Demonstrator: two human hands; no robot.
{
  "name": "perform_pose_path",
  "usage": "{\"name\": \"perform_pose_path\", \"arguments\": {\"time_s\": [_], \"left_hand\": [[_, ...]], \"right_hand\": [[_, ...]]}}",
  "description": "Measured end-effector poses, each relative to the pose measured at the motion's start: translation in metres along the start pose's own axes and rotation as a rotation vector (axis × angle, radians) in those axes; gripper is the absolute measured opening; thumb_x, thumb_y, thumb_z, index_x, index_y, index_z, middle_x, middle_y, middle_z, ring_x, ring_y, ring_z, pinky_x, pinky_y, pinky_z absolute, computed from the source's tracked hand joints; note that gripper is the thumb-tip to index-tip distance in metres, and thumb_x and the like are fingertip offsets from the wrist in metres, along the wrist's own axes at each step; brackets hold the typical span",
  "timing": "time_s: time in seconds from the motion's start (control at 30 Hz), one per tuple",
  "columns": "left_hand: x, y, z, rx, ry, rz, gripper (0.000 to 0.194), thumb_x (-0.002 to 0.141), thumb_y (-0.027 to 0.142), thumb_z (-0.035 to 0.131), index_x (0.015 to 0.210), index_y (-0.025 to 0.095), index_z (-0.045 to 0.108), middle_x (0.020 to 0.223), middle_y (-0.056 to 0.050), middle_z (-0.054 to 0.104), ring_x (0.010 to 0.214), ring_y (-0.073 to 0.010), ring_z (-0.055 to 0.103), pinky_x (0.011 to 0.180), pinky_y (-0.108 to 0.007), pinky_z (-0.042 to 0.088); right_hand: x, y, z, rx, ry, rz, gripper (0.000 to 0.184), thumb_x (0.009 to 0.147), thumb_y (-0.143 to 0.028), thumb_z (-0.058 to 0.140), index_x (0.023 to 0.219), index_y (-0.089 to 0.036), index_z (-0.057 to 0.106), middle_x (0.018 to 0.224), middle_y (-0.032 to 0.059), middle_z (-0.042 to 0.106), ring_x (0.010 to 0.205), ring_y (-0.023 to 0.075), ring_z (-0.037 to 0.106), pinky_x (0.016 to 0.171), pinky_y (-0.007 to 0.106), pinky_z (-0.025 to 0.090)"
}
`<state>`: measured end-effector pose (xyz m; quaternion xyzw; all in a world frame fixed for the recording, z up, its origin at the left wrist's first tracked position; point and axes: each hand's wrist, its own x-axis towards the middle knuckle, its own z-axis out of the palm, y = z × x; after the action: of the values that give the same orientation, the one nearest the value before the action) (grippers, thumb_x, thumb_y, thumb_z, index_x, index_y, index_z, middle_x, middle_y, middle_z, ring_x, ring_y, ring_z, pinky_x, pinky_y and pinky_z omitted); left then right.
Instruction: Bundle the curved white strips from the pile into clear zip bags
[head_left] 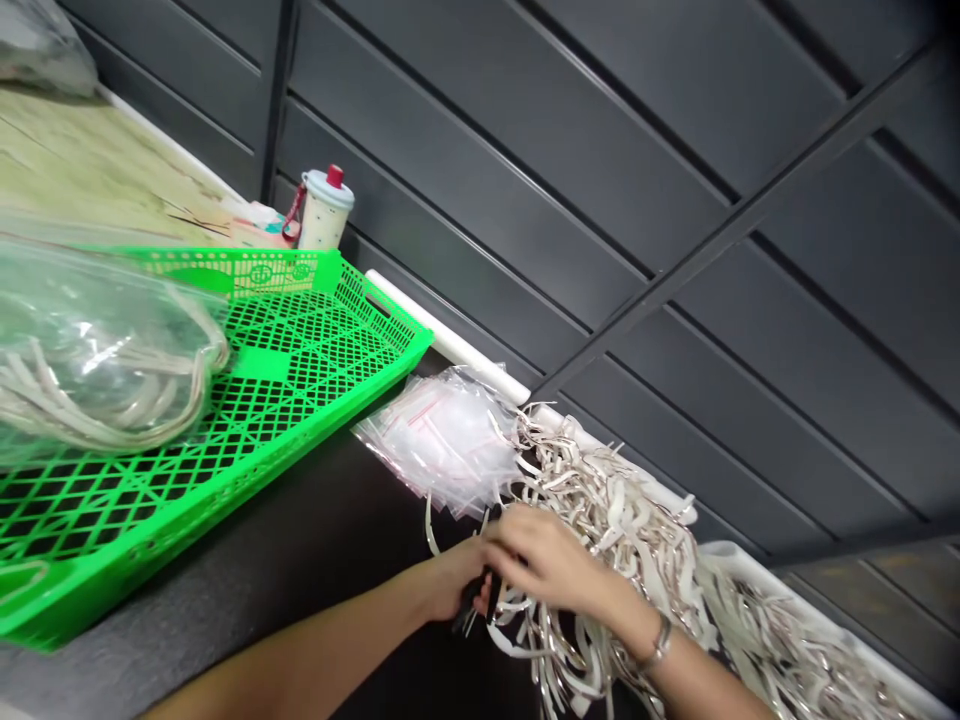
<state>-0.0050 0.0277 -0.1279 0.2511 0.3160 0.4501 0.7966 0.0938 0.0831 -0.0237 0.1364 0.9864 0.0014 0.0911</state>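
My left hand [455, 583] and my right hand [549, 560] meet at the near edge of a heap of pale, narrow strips [622, 520]. The left fingers are closed around a slim black object [493, 594], whose kind I cannot make out. Over it bends my right hand, its fingers closed and its thumb side against the left hand. What the right fingertips grip is hidden. Loose strips hang and curl just below both hands. Clear zip bags with pink lines [442, 440] lie in a pile just beyond the left hand.
A green mesh crate [322, 400] stands to the left, bearing a clear bag of coiled pale strips [112, 360]. Behind it is a cup with a red cap [327, 212]. A white rail [450, 340] runs along the dark panel wall [480, 180]. More strips [802, 640] lie at lower right.
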Motion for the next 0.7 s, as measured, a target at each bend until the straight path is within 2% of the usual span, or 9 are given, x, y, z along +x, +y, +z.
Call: {"name": "perform_pose_path", "arguments": {"time_s": [0.07, 0.1, 0.2, 0.3, 0.4, 0.47, 0.7], "left_hand": [[-0.001, 0.002, 0.001, -0.008, -0.05, -0.043, 0.022, 0.067, 0.034, 0.06, 0.06, 0.016, 0.05, 0.042, 0.008, 0.033, 0.039, -0.0049, 0.025, 0.04, -0.019, 0.014], [-0.001, 0.002, 0.002, -0.012, -0.072, -0.051, 0.021, 0.066, 0.034, 0.059, 0.06, 0.016, 0.051, 0.041, 0.009, 0.033, 0.038, -0.0048, 0.024, 0.039, -0.019, 0.012], [-0.002, 0.004, 0.002, -0.018, -0.104, -0.049, 0.022, 0.062, 0.037, 0.061, 0.06, 0.016, 0.052, 0.039, 0.009, 0.032, 0.037, -0.0048, 0.024, 0.037, -0.019, 0.012], [-0.002, 0.004, 0.0, -0.022, -0.116, -0.044, 0.026, 0.059, 0.04, 0.064, 0.06, 0.017, 0.052, 0.037, 0.009, 0.032, 0.035, -0.0049, 0.024, 0.036, -0.019, 0.012], [0.0, 0.004, -0.002, -0.026, -0.122, -0.053, 0.027, 0.058, 0.041, 0.064, 0.059, 0.017, 0.053, 0.036, 0.009, 0.031, 0.034, -0.0048, 0.025, 0.035, -0.019, 0.013], [0.001, 0.004, -0.003, -0.03, -0.124, -0.064, 0.027, 0.058, 0.041, 0.064, 0.059, 0.017, 0.053, 0.036, 0.009, 0.031, 0.034, -0.0048, 0.026, 0.035, -0.019, 0.013], [0.004, 0.003, -0.003, -0.044, -0.113, -0.096, 0.021, 0.058, 0.035, 0.064, 0.057, 0.017, 0.053, 0.037, 0.008, 0.033, 0.034, -0.0055, 0.028, 0.035, -0.019, 0.014]], "right_hand": [[0.013, 0.035, -0.003, -0.167, 0.005, 0.327, 0.02, 0.092, -0.021, 0.042, 0.095, -0.018, 0.062, 0.091, 0.0048, 0.063, 0.089, 0.0152, 0.055, 0.081, 0.025, 0.041], [0.02, 0.056, -0.003, -0.213, 0.003, 0.417, 0.022, 0.092, -0.017, 0.041, 0.099, -0.017, 0.062, 0.098, 0.0075, 0.062, 0.096, 0.0171, 0.054, 0.085, 0.028, 0.04], [0.039, 0.116, 0.004, -0.283, -0.085, 0.583, 0.019, 0.09, -0.014, 0.045, 0.094, -0.01, 0.064, 0.099, 0.014, 0.061, 0.099, 0.0223, 0.054, 0.088, 0.036, 0.041], [0.053, 0.159, 0.023, -0.291, -0.252, 0.674, 0.021, 0.09, -0.028, 0.053, 0.104, -0.013, 0.059, 0.105, 0.0075, 0.06, 0.093, 0.0193, 0.058, 0.082, 0.039, 0.048], [0.061, 0.179, 0.046, -0.286, -0.372, 0.703, 0.027, 0.09, -0.031, 0.054, 0.111, -0.015, 0.055, 0.111, 0.0073, 0.058, 0.094, 0.0195, 0.059, 0.081, 0.04, 0.05], [0.064, 0.186, 0.058, -0.292, -0.405, 0.718, 0.028, 0.09, -0.031, 0.054, 0.113, -0.014, 0.055, 0.113, 0.008, 0.057, 0.097, 0.0206, 0.058, 0.082, 0.041, 0.049], [0.061, 0.212, 0.073, -0.299, -0.366, 0.8, 0.036, 0.09, -0.03, 0.054, 0.123, -0.017, 0.049, 0.127, 0.0096, 0.048, 0.11, 0.025, 0.051, 0.091, 0.048, 0.044]]}}
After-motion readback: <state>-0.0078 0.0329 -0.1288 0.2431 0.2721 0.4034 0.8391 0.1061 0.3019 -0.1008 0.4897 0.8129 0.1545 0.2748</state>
